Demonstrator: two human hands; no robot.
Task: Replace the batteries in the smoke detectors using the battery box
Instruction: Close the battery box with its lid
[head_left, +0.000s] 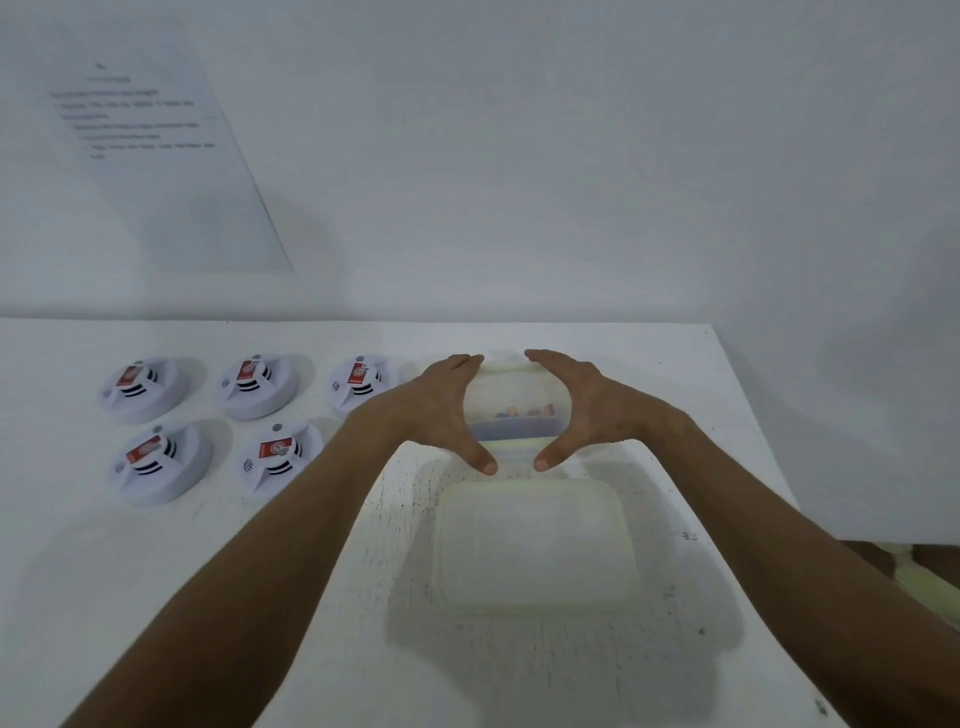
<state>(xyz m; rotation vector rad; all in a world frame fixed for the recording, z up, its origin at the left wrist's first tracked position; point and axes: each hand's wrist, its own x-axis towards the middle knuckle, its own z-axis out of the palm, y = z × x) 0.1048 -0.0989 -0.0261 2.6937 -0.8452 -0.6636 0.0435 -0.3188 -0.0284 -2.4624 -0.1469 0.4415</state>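
Both hands at frame centre: left hand and right hand grip the clear box from either side, fingers wrapped over its far rim, thumbs on the near edge. Lid lies on counter just below. Five detectors sit centre left.

translucent plastic battery box, scuffed matt white table.

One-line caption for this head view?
Both hands, left and right, grip the open battery box; lid nearby, five smoke detectors left.
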